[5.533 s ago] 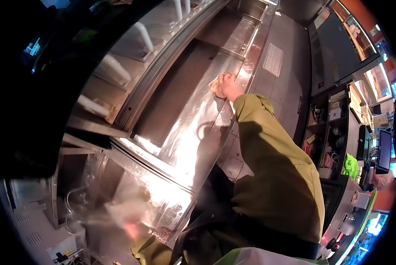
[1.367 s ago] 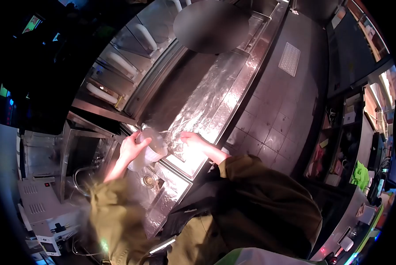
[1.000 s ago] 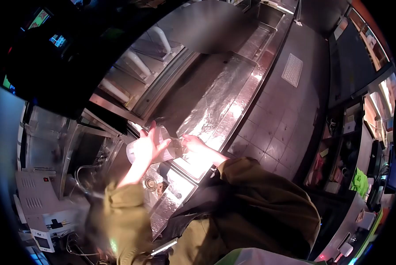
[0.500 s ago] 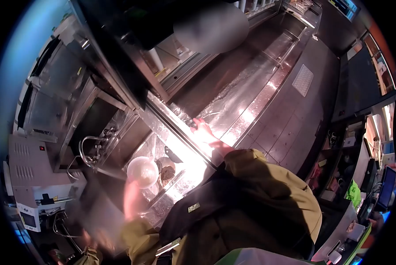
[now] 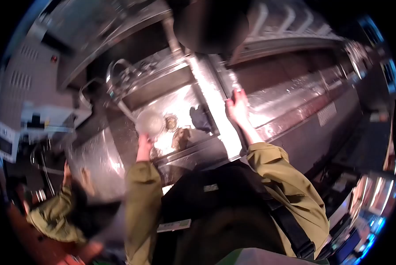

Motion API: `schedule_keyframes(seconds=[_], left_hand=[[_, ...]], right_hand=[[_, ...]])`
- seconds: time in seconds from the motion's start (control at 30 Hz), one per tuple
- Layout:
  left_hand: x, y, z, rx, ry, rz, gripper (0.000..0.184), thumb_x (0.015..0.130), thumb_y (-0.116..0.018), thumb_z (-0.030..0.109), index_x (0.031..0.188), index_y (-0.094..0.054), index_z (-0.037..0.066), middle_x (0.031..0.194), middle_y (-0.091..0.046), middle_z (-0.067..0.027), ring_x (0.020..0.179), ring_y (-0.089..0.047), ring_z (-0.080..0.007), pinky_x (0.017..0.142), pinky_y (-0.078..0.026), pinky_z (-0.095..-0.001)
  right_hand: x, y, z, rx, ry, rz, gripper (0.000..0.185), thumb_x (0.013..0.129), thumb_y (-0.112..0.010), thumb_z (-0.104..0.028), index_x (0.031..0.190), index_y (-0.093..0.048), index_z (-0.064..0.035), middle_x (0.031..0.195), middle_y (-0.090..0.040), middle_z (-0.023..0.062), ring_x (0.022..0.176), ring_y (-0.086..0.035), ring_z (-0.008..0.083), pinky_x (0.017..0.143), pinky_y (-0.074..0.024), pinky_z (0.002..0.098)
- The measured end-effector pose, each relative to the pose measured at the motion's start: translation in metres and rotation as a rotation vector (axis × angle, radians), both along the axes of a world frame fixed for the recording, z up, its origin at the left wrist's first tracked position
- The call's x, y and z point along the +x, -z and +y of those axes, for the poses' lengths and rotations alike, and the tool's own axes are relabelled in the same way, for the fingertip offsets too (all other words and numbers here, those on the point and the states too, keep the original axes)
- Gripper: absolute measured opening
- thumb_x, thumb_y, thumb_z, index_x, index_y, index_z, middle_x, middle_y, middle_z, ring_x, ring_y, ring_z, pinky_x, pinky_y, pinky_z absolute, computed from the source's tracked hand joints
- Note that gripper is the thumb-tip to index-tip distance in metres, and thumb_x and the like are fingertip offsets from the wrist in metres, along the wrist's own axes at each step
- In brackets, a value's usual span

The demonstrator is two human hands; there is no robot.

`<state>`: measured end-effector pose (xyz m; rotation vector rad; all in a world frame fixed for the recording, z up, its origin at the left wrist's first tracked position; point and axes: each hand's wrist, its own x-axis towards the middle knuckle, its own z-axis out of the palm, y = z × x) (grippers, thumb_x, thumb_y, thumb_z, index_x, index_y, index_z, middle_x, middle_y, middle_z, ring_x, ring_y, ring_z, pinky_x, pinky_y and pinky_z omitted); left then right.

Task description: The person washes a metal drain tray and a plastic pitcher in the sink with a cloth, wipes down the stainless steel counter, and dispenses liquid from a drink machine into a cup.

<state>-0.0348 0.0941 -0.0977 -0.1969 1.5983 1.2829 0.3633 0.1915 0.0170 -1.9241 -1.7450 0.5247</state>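
Note:
My left hand [image 5: 145, 142] is closed on the rim of a white, round bowl [image 5: 150, 122], which it holds over the metal sink [image 5: 187, 95] beneath the tap [image 5: 111, 77]. Beside the bowl, a small round drain [image 5: 170, 122] shows in the sink floor. A brownish, blurred item [image 5: 180, 139] and a dark, cloth-like item [image 5: 200, 119] lie in the sink too. Further right, my right hand [image 5: 238, 108] rests at the edge of the steel counter, thumb and fingers apart. I make out nothing in it.
At left, a co-worker's hand [image 5: 66, 173] and olive sleeve [image 5: 56, 216] are close to a steel worktop [image 5: 98, 154]. A grey machine [image 5: 34, 92] stands behind. A long steel counter [image 5: 290, 99] runs off to the right, and a dark round shape [image 5: 211, 28] blocks the top middle.
My view has swung, so the sink and counter appear turned and the sink shows more fully. My left hand still has the bowl; my right hand stays by the counter edge.

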Motion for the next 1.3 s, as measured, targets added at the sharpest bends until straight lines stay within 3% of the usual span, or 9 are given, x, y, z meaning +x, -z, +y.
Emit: schedule_keyframes(seconds=[0.1, 0.13, 0.27, 0.5, 0.67, 0.77, 0.87, 1.07, 1.3], left_hand=[[-0.016, 0.010, 0.001, -0.091, 0.025, -0.040, 0.031, 0.075, -0.045, 0.003, 0.104, -0.048, 0.012, 0.089, -0.050, -0.0064, 0.067, -0.050, -0.0187, 0.041, -0.036, -0.0268], [-0.021, 0.014, -0.002, -0.095, 0.027, -0.032, 0.029, 0.075, -0.044, 0.003, 0.102, -0.049, 0.012, 0.086, -0.050, -0.0063, 0.064, -0.049, -0.0179, 0.040, -0.036, -0.0268], [-0.022, 0.005, -0.006, -0.142, -0.098, -0.023, 0.021, 0.074, -0.043, 0.004, 0.094, -0.051, 0.008, 0.078, -0.049, -0.0059, 0.060, -0.046, -0.0151, 0.041, -0.035, -0.0268], [-0.039, 0.013, -0.019, -0.009, 0.009, 0.020, 0.019, 0.074, -0.048, 0.012, 0.091, -0.053, 0.005, 0.076, -0.050, -0.0045, 0.062, -0.048, -0.0135, 0.051, -0.040, -0.0290], [-0.054, 0.043, -0.016, 0.109, 0.047, -0.008, 0.045, 0.072, -0.046, 0.003, 0.117, -0.049, 0.002, 0.098, -0.056, -0.0080, 0.086, -0.054, -0.0180, 0.069, -0.045, -0.0296], [-0.056, 0.057, -0.014, 0.044, 0.158, 0.087, 0.047, 0.071, -0.044, 0.001, 0.118, -0.047, 0.000, 0.103, -0.055, -0.0095, 0.092, -0.053, -0.0193, 0.074, -0.045, -0.0302], [-0.037, 0.016, 0.001, 0.040, 0.149, 0.064, 0.046, 0.070, -0.044, -0.001, 0.116, -0.049, -0.002, 0.104, -0.055, -0.0102, 0.093, -0.053, -0.0197, 0.077, -0.045, -0.0307], [-0.039, 0.050, 0.000, 0.005, 0.164, 0.067, 0.045, 0.071, -0.042, -0.003, 0.115, -0.050, -0.003, 0.103, -0.056, -0.0106, 0.092, -0.053, -0.0194, 0.081, -0.043, -0.0311], [-0.036, 0.040, 0.006, 0.023, 0.201, 0.110, 0.039, 0.077, -0.044, 0.000, 0.116, -0.047, -0.003, 0.102, -0.055, -0.0119, 0.088, -0.056, -0.0217, 0.074, -0.047, -0.0325]], right_hand=[[-0.028, -0.017, 0.007, 0.125, -0.071, -0.018, 0.047, 0.079, -0.054, -0.019, 0.120, -0.042, -0.0010, 0.129, -0.033, 0.0236, 0.119, -0.032, 0.0369, 0.098, -0.0281, 0.0404], [-0.038, -0.022, 0.011, 0.096, -0.151, 0.059, 0.048, 0.078, -0.050, -0.023, 0.118, -0.041, 0.0031, 0.129, -0.028, 0.0292, 0.120, -0.027, 0.0405, 0.100, -0.0228, 0.0443], [-0.084, -0.022, 0.026, 0.119, -0.351, 0.136, 0.033, 0.078, -0.051, -0.016, 0.107, -0.051, 0.0009, 0.118, -0.045, 0.0217, 0.110, -0.043, 0.0342, 0.094, -0.0338, 0.0378], [-0.158, 0.037, 0.029, -0.616, -0.612, 0.207, 0.029, 0.078, -0.052, -0.022, 0.097, -0.059, -0.0007, 0.092, -0.059, 0.0206, 0.092, -0.055, 0.0345, 0.081, -0.0431, 0.0369], [-0.189, 0.064, 0.020, -0.644, -0.708, 0.025, 0.036, 0.078, -0.054, -0.026, 0.102, -0.057, -0.0001, 0.094, -0.059, 0.0222, 0.093, -0.056, 0.0332, 0.082, -0.0433, 0.0358], [-0.199, 0.067, 0.029, -0.723, -0.675, 0.051, 0.035, 0.077, -0.054, -0.025, 0.102, -0.057, -0.0004, 0.093, -0.059, 0.0222, 0.093, -0.056, 0.0326, 0.082, -0.0435, 0.0357], [-0.200, 0.084, 0.034, -0.682, -0.625, 0.096, 0.030, 0.077, -0.051, -0.021, 0.097, -0.058, 0.0003, 0.090, -0.060, 0.0202, 0.089, -0.058, 0.0305, 0.078, -0.0446, 0.0342], [-0.190, 0.082, 0.031, -0.762, -0.547, 0.067, 0.028, 0.077, -0.051, -0.019, 0.094, -0.058, 0.0010, 0.088, -0.061, 0.0193, 0.090, -0.058, 0.0280, 0.079, -0.0434, 0.0331], [-0.179, 0.084, 0.025, -0.758, -0.497, 0.192, 0.024, 0.077, -0.053, -0.017, 0.093, -0.058, 0.0010, 0.085, -0.062, 0.0151, 0.084, -0.059, 0.0228, 0.077, -0.0435, 0.0301]])
